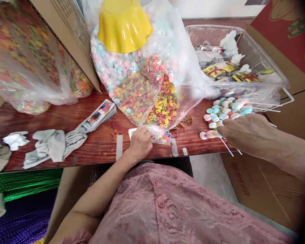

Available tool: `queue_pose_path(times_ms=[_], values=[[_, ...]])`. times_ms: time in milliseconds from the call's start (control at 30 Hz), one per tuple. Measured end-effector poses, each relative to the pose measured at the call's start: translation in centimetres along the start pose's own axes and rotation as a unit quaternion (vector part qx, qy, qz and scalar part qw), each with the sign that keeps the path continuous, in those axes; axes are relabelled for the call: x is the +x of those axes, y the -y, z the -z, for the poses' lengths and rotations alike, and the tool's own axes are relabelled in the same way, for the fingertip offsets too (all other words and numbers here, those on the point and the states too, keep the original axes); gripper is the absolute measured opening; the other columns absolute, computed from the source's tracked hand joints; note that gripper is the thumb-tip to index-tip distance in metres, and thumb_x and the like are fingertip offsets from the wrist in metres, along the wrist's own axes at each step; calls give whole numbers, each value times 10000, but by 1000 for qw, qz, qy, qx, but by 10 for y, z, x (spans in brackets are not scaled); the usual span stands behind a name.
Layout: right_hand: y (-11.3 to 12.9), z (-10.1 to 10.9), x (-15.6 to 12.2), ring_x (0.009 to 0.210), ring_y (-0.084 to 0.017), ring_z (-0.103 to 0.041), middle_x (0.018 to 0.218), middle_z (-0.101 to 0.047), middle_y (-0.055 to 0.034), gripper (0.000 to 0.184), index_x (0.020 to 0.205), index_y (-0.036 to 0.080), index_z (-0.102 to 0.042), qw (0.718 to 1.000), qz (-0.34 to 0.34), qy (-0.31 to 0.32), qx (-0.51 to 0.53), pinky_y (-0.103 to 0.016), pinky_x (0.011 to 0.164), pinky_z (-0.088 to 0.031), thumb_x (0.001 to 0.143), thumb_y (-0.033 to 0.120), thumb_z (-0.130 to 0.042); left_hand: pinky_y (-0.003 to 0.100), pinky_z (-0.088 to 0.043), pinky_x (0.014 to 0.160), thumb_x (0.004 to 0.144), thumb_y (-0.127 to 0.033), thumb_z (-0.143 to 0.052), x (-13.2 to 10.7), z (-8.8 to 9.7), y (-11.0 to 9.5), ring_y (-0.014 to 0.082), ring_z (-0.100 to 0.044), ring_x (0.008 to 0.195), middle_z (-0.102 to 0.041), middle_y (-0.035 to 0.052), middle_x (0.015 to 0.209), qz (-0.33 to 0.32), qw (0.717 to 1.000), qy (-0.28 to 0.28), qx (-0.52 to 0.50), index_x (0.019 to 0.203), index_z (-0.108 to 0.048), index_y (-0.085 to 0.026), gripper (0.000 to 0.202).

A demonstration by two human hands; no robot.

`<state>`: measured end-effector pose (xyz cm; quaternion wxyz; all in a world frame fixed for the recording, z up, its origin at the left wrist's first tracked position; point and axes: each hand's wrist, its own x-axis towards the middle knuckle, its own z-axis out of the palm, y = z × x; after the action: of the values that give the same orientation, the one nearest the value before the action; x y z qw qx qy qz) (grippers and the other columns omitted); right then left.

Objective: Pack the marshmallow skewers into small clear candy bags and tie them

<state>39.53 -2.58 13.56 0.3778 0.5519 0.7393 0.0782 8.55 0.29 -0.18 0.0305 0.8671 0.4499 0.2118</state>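
At the table edge my left hand [141, 140] is closed, fingers curled over a printed plastic packet [164, 138] that lies partly under it. Further right, my right hand [235, 130] bends over a pile of marshmallow skewers [228, 106], pale pink, blue and white on thin white sticks. Its fingertips are closed at the nearest marshmallow skewer [208, 135] and partly hidden by the hand. Behind my left hand lies a big clear bag [132, 67] of marshmallows and ring-shaped candies [165, 105]. Some gold twist ties [184, 125] sit beside the packet.
A yellow fluted bowl [124, 27] rests upside down on the bag. The clear plastic bin [264, 84] at right holds wrappers. Leftward are stacked printed packets [98, 117], a grey cloth [53, 145], crumpled tissue [15, 140] and a cardboard box [68, 34] by bagged candy rings.
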Motion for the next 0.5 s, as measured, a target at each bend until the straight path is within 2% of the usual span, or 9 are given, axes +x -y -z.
queue_pose_path(times_ms=[133,233,367,500], values=[[-8,0,1,688,-237,-652,759,-681,-126,249,801,151,-705,998,-42,53,-4,-306,549,-326,827,25,-492,334,-400,689,885,-187,-568,-4,-1,-4,219,-539,808,-631,80,790,-4,1000,4,28,736,-652,-159,174],[-11,-7,-2,750,-283,-677,832,-686,-133,284,901,148,-694,998,-42,45,-15,-316,523,-332,846,20,-447,340,-385,674,901,-208,-553,-5,7,-12,225,-540,815,-634,79,816,0,998,26,51,787,-662,-172,161],[-8,-13,-6,793,-303,-686,893,-674,-144,341,920,143,-666,999,-39,32,-14,-330,508,-335,890,24,-348,351,-363,648,899,-199,-535,-3,17,-22,234,-532,805,-634,89,859,17,996,55,74,852,-663,-181,137],[-6,-15,-7,859,-288,-682,896,-656,-128,331,898,144,-628,998,-38,57,2,-334,564,-369,893,16,-323,355,-370,656,857,-116,-534,-3,14,-18,239,-520,822,-628,97,855,19,997,60,49,805,-661,-172,148]])
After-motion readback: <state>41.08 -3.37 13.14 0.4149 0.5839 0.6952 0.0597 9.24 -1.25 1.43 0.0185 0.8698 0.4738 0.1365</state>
